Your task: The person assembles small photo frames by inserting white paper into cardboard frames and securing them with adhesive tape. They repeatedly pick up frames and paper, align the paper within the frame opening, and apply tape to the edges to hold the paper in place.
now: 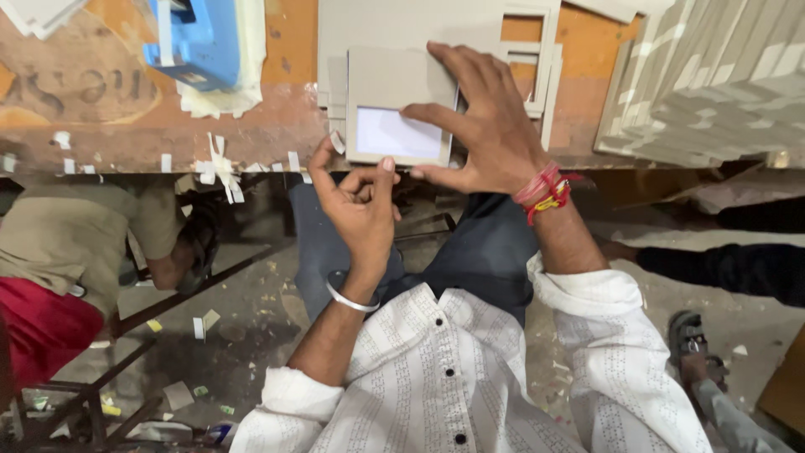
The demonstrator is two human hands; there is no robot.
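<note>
A grey card frame (pixel 394 88) with a white window lies flat at the near edge of the counter (pixel 126 126), and its low corner hangs a little past the edge. Its long side runs from near to far, tipped a little to the right, and the white window sits at the near end.

The right hand (pixel 482 126) rests on the frame's right side with fingers spread wide. The thumb presses by the near right corner, one finger lies across the window's top, and another reaches the far edge. This grip is open and flat, pressing, not wrapped around. The hand hides the frame's right edge.

The left hand (pixel 360 201) is just under the frame's near edge. Its thumb and first finger are pinched together, and the fingertip touches the frame's lower edge. I cannot tell if something small is in the pinch.

More grey cards (pixel 520 50) lie under and behind the frame, partly hidden. A blue box (pixel 197 38) at the far left and a pile of grey cards (pixel 721 75) at the right are cut off by the picture's edge.
</note>
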